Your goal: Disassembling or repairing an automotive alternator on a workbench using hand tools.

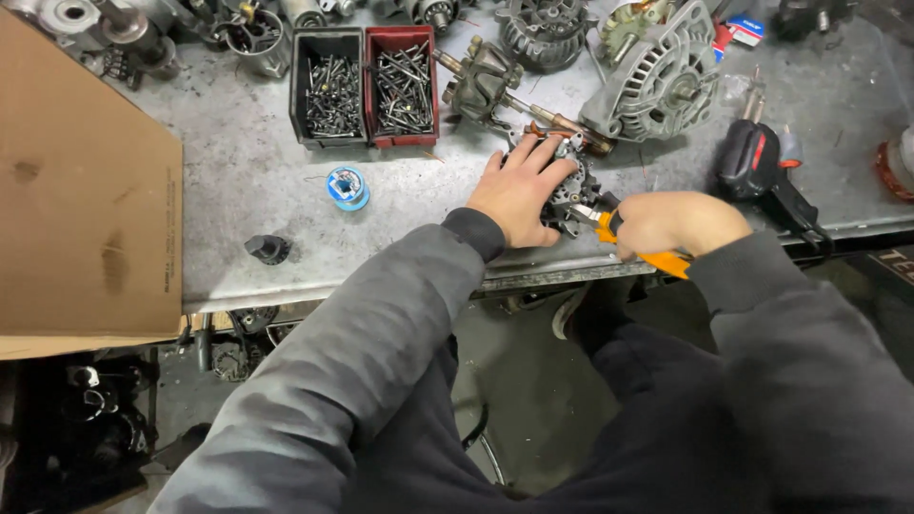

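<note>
Grey sleeves frame lower half. Left hand (519, 195) flat, fingers spread, pinning black round part (568, 190) at bench (248, 171) edge, centre frame. Right hand (671, 224) wrapped round orange pliers (609, 227), tips biting part.

Both arms in matching dark grey sleeves, soft sweatshirt-type fabric, plain, no print or stripes. Left sleeve (381, 324) runs from near-left up to mid-bench, loose folds along the forearm, darker ribbed cuff (473, 231) at the wrist. Right sleeve (809, 333) comes in from the near right, bulkier, cuff bunched at the wrist. Left hand (519, 195) and right hand (676, 224) both bare: no gloves, rings or watch visible. Lap area between the sleeves: dark trousers (647, 419), near-black, creased, a shade darker than the sleeves. No zips, buttons or pockets visible on any of it.
</note>
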